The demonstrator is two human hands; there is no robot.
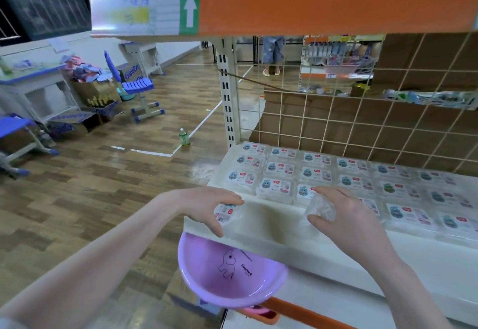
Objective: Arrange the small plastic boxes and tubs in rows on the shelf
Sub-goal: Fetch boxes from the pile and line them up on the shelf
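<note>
Several small clear plastic boxes (279, 169) with blue-and-red labels lie in rows on the white shelf (269, 218). At the shelf's front left corner my left hand (207, 204) grips a clear labelled tub (227, 212), fingers curled over its top. My right hand (344, 212) holds another clear tub (320, 208) at the front edge, thumb and fingers wrapped round it, just in front of the front row. A bare strip of shelf lies between the two hands.
A purple basin (230, 274) with an elephant drawing sits below the shelf edge. An orange shelf rail (310, 0) hangs overhead. A wire grid (362, 121) backs the shelf. A green bottle (184, 137) stands on the wooden floor; desks, chairs and cartons at left.
</note>
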